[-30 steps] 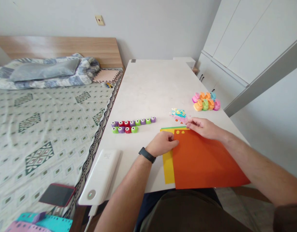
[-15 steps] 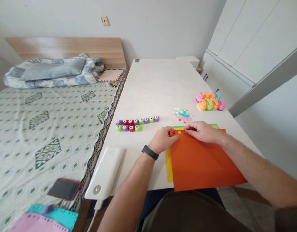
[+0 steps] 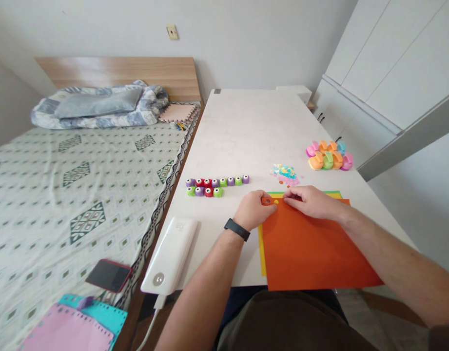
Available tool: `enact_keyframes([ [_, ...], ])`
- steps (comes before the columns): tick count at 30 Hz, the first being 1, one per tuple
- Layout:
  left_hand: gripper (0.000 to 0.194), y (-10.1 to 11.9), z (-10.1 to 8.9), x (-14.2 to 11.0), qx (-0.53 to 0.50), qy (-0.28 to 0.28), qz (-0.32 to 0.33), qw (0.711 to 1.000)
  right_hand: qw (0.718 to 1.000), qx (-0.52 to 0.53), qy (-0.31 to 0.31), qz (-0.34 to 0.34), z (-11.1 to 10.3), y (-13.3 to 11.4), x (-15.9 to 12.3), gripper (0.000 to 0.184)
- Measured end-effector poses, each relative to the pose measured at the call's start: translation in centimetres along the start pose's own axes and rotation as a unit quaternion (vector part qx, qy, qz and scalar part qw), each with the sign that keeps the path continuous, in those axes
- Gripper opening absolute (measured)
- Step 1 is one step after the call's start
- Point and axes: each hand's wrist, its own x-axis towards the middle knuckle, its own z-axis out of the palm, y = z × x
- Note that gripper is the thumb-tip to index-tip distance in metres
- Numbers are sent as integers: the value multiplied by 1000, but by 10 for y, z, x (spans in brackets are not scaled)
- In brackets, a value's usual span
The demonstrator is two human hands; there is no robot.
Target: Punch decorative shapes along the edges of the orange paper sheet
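A sheet of orange paper point(image 3: 315, 253) lies at the table's front edge, over a yellow sheet point(image 3: 263, 251) and a green sheet point(image 3: 333, 193). My left hand point(image 3: 253, 210) grips the orange paper's far left corner, its thumb on top and its other fingers curled at the edge. Close by, my right hand point(image 3: 312, 201) has thumb and fingertips together at the far edge of the same paper. Between the hands, two small punched shapes show in the orange paper, one dark and one yellow. A pile of paper confetti point(image 3: 284, 171) lies beyond my hands.
Two rows of small craft punches point(image 3: 215, 183) stand left of the confetti, and larger punches point(image 3: 328, 160) cluster to the right. A white power bank point(image 3: 171, 256) with a cable rests at the table's left edge. The bed holds a phone point(image 3: 109, 275) and perforated sheets point(image 3: 67, 329).
The whole view has shifted, so everything appears farther right. Both hands stay at the orange paper's far edge with little change in their grip.
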Motion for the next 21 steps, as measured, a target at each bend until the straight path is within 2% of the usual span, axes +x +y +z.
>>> enact_keyframes([
  [7,23,0,0,0,26,-2,-2,1000,1000,-7,3,6,2,0,4,19],
  [12,19,-1,1,0,41,5,0,999,998,-4,57,-12,1,-8,17,20],
  [15,18,0,1,-1,45,7,3,999,996,-7,86,-14,4,-20,37,22],
  [21,16,-1,2,0,57,12,11,998,989,-70,118,-51,20,-42,96,30],
])
